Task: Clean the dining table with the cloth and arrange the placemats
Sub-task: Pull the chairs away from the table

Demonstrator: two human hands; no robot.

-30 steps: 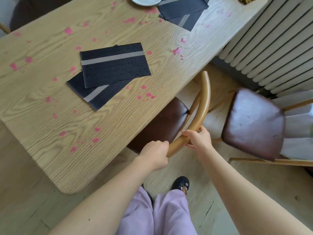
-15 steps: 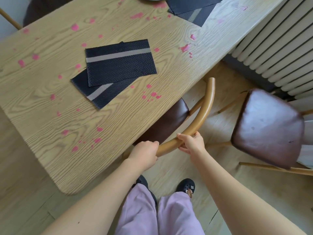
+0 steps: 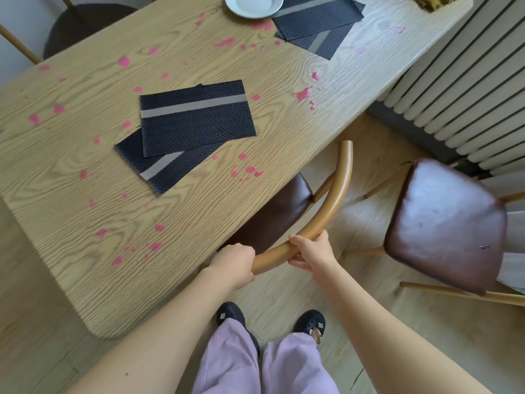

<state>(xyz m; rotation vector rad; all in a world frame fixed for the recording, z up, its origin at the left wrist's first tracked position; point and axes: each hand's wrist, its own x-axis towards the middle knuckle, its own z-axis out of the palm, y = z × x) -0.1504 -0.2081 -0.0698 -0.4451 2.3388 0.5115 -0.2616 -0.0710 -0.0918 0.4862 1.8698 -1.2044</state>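
a: well, from the head view both hands are on a chair, not on the table (image 3: 85,251).

b: yes. the left hand (image 3: 235,261) has its grip closed round the curved chair back (image 3: 332,206). the right hand (image 3: 311,253) is just beside it, with its grip wrapped on the same rail. the seat sits partly under the table edge.

a: so which step is this?

b: making room to reach, i'd judge. no wiping looks done, because pink spots (image 3: 250,169) dot the wood all over.

a: and the mats?

b: two dark placemats (image 3: 196,120) overlap crookedly mid-table. another pair (image 3: 318,21) lies askew at the far end, by a white plate (image 3: 252,4).

a: the cloth?

b: a yellowish lump (image 3: 431,1) at the far corner might be it. it's cut off, so i can't tell.

a: next move?

b: let go of the chair, fetch the cloth, lift the mats aside, wipe the spots, then lay the mats straight.
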